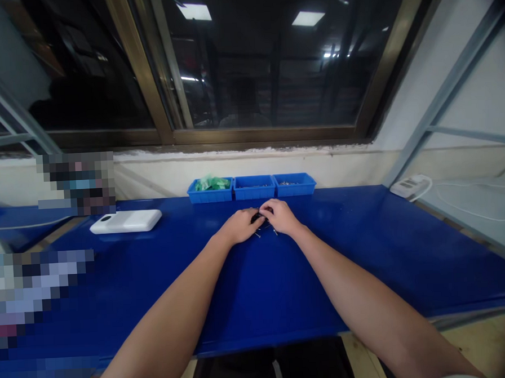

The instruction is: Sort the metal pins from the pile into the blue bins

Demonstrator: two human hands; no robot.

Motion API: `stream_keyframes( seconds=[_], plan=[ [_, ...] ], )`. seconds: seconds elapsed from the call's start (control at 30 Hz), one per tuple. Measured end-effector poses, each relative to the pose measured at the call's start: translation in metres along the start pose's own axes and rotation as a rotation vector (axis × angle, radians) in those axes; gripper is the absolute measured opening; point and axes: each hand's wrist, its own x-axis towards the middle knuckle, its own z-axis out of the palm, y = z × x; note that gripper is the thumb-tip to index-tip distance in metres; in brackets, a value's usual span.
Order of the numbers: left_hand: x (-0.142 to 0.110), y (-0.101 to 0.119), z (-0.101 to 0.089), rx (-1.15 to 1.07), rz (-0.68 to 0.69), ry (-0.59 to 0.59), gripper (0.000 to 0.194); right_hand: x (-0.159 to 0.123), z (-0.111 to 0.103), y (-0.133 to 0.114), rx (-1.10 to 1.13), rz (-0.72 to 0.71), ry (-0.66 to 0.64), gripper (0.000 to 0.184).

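Both my hands meet over the blue table, close to the bins at its back. My left hand (242, 225) is closed on a small dark part (261, 217), its thumb lying along the near side. Over the right side of that part, my right hand (281, 215) has its thumb and fingertips pinched together; whatever is between them is too small to name. Thin, screw-like metal pieces (258, 234) stick out below the dark part, towards me. Fingers hide most of the part's shape.
Three blue bins stand against the wall: one with green plastic pieces (212, 183), a middle bin (255, 193) and a right bin (295, 190) with small metal pieces. A white case-like device (126, 221) lies left. A power strip (410, 186) with its cable sits right.
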Motion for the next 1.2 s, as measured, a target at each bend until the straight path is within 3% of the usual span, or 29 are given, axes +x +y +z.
stream_keyframes(
  seconds=[0.17,0.4,0.6,0.9,1.2],
  plan=[
    [0.004,0.003,-0.001,0.076,0.078,0.138,0.03,0.002,-0.001,-0.005,0.241,0.09,0.106,0.011],
    [0.004,0.011,-0.007,0.064,0.154,0.151,0.025,0.004,-0.007,-0.004,0.566,0.224,-0.033,0.036],
    [0.007,0.009,-0.006,-0.015,0.119,0.187,0.012,0.003,-0.013,-0.002,0.585,0.25,-0.107,0.035],
    [0.009,0.001,-0.004,0.046,0.079,0.261,0.013,0.004,-0.011,0.002,0.383,0.174,0.002,0.014],
    [0.008,0.005,-0.005,0.041,0.052,0.294,0.021,0.004,-0.013,0.0,0.583,0.19,0.06,0.02]
  ],
)
